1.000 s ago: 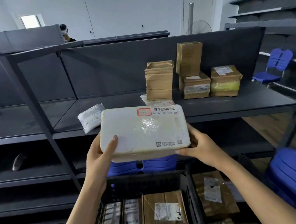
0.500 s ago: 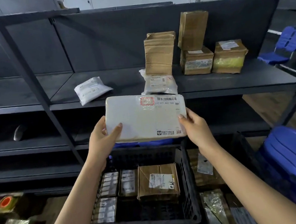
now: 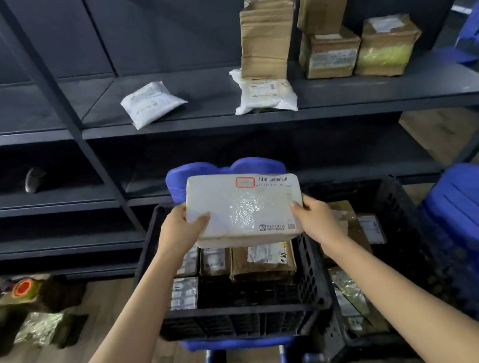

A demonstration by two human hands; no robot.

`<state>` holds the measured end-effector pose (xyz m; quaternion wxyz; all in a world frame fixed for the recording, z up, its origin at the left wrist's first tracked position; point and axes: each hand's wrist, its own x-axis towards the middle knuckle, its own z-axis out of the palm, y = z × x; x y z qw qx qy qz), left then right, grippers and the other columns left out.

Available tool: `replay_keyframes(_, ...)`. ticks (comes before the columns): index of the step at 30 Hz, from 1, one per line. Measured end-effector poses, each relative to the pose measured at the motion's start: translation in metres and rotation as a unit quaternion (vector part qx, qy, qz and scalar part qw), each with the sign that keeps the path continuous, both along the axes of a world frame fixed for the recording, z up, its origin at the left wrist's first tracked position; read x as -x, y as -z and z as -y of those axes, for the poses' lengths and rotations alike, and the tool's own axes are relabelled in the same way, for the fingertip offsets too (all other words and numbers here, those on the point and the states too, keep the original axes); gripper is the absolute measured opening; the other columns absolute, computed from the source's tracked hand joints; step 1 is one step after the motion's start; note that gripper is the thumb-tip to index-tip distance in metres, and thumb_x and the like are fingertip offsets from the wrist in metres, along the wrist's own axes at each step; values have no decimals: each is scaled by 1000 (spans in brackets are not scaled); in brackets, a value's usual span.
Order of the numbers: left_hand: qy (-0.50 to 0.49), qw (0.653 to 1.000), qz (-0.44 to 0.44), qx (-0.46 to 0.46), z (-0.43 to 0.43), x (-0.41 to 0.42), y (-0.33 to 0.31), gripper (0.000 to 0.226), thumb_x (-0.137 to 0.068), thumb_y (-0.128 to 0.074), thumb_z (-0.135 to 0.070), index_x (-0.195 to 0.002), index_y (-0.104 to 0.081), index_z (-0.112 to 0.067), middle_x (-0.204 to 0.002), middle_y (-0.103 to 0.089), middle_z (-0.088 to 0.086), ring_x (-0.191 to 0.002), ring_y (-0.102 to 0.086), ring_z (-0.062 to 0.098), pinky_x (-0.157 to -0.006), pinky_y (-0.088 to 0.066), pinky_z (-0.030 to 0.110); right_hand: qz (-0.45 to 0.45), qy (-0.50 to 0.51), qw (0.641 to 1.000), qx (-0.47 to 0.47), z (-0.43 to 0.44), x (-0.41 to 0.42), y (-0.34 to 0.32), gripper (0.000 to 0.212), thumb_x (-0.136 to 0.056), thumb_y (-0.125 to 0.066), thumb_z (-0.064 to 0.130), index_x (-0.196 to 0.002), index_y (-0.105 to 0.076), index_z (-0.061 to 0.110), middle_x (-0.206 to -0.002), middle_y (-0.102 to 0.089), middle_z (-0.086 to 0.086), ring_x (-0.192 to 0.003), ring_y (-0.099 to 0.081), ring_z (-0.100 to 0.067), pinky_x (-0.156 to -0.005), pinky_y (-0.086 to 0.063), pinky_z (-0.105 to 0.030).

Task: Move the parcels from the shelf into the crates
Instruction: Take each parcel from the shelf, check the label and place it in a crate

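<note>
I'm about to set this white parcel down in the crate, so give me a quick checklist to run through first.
1. Grip: left hand and right hand each hold an end of the white parcel: ok.
2. Position: the parcel hangs above the far half of the left crate: ok.
3. Attitude: label up, roughly level: ok.
4. Landing spot: a brown box and small packs fill the far half; the near half is dark: cannot tell.
5. Shelf cleared: two white pouches and several cardboard boxes lie there: not ok.
</note>
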<state>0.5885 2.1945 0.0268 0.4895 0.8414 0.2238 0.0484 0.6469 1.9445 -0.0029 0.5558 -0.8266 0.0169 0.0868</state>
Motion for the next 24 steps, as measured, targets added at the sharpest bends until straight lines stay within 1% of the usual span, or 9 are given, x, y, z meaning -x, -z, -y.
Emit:
replay_keyframes(2, 12, 999, -31, -14, -6, 0, 16, 33, -87, -65, -26, -115, -61, -10, -107, -68, 6, -99, -63, 27, -89, -51, 40, -19, 9, 1000, 16, -5, 6, 14, 33, -100, -46, 31, -130, -56, 23, -97, -64, 13, -87, -62, -4, -68, -53, -24)
replay_keyframes(4, 21, 998, -61, -25, -11, -1, 32, 38, -86, -65, -28, -118, -59, -8, -112, -67, 8, -103, -61, 28, -85, -47, 35, -41, 24, 998, 36, -10, 11, 26, 32, -99, -46, 31, -126, -57, 17, -100, -67, 3, -93, -65, -14, -77, -57, -38)
replay_keyframes(6, 34, 996, -80, -25, -14, -1, 50, 42, -86, -66, -30, -121, -57, -7, -115, -66, 8, -105, -61, 27, -82, -44, 32, -60, 37, 995, 70, -14, 13, 38, 38, -100, -45, 33, -131, -53, 12, -122, -64, -7, -108, -61, -24, -90, -52, -42)
replay_keyframes(9, 64, 992, -110, -22, -19, 0, 77, 44, -86, -67, -30, -122, -57, -7, -117, -66, 8, -107, -61, 26, -81, -45, 30, -88, 41, 990, 100, -19, 18, 56, 49, -100, -43, 35, -145, -40, 14, -144, -48, -5, -124, -51, -24, -95, -47, -35)
replay_keyframes(11, 82, 989, -120, -17, -23, 0, 93, 39, -86, -67, -28, -119, -60, -7, -116, -67, 9, -105, -62, 26, -76, -44, 28, -100, 46, 988, 108, -22, 22, 68, 48, -100, -43, 33, -144, -41, 16, -142, -50, -4, -118, -55, -22, -85, -48, -30)
replay_keyframes(14, 102, 985, -138, -15, -26, -5, 115, 37, -86, -67, -26, -117, -60, -8, -113, -67, 10, -104, -63, 27, -81, -48, 31, -126, 42, 985, 109, -24, 26, 87, 42, -100, -43, 31, -140, -47, 20, -129, -60, 1, -90, -61, -11, -62, -47, -23)
replay_keyframes(17, 147, 975, -162, -36, -27, -13, 136, 33, -88, -64, -28, -114, -65, -8, -110, -70, 9, -103, -64, 27, -83, -50, 32, -139, 39, 982, 123, -24, 24, 109, 34, -99, -46, 31, -130, -55, 19, -118, -65, 4, -81, -61, -7, -53, -45, -17)
replay_keyframes(21, 193, 960, -194, -55, -26, -14, 166, 29, -89, -62, -34, -98, -69, -8, -90, -69, 8, -93, -67, 27, -68, -45, 27, -151, 38, 979, 134, -19, 20, 138, 27, -98, -50, 27, -120, -61, 15, -116, -67, -2, -96, -65, -18, -76, -54, -30)
replay_keyframes(24, 215, 951, -211, -63, -25, -9, 186, 31, -87, -64, -36, -99, -68, -8, -91, -69, 5, -96, -67, 25, -73, -48, 27, -150, 26, 975, 165, -16, 21, 152, 28, -97, -53, 23, -121, -61, 12, -119, -67, -4, -105, -63, -21, -85, -51, -32)
